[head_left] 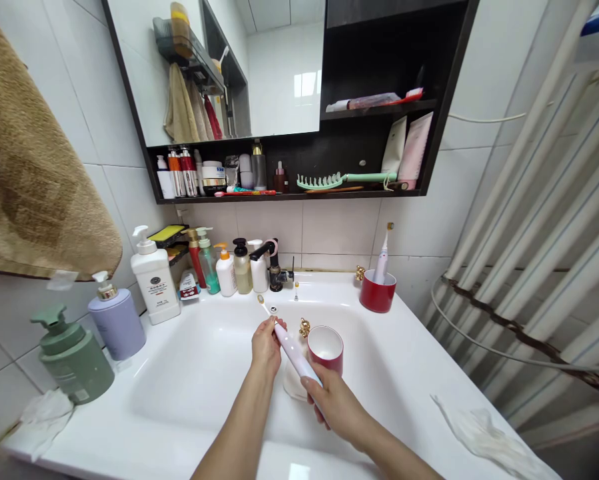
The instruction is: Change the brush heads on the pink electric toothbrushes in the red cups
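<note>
Holds a pale electric toothbrush (294, 353) over the sink (189, 360) in both hands.
With wide bare room at left, pinches its upper part in the fingers of the left hand (266, 348); grips the lower handle in the fingers of the right hand (338, 401), close to the red cup (335, 362), with open room before the sink's right edge.

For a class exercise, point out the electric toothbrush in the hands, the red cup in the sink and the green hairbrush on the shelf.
Electric toothbrush (295, 351), head view: middle of the pale handle.
Red cup (334, 365), head view: outer wall below the rim.
Green hairbrush (350, 178), head view: handle beside the bristled head.
</note>
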